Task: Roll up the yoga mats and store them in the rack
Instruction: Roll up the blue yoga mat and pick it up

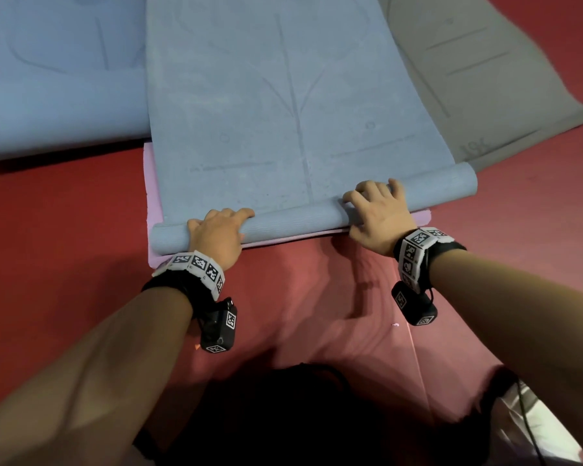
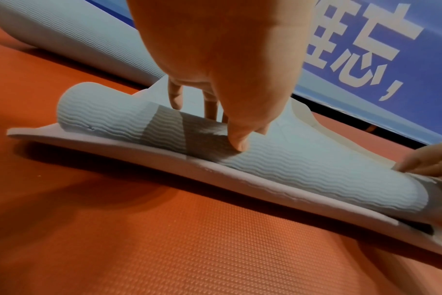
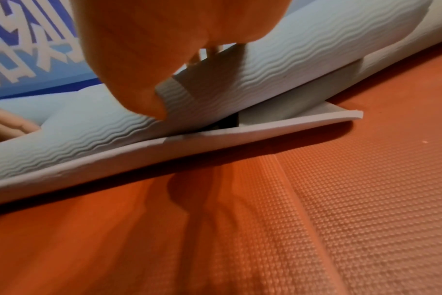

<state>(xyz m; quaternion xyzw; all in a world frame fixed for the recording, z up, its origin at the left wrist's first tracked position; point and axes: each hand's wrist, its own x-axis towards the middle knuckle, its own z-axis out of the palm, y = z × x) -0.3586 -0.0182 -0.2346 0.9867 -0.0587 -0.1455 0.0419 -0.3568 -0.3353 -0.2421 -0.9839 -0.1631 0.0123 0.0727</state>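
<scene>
While four mats are lying on the red floor (image 1: 64, 213), two hands, the left hand (image 1: 217, 232) and the right hand (image 1: 377, 213), are each curling fingers over the rolled end of the blue-grey mat (image 1: 283, 112), which is resting on a pink mat (image 1: 150, 183) between a blue mat (image 1: 58, 95) and a grey mat (image 1: 468, 79)

Bare red floor (image 1: 64, 213) lies open at lower left and far right of the head view. At the top, the light blue mat (image 1: 58, 95), the blue-grey mat (image 1: 266, 95) and the grey mat (image 1: 468, 79) cover the ground side by side.
</scene>
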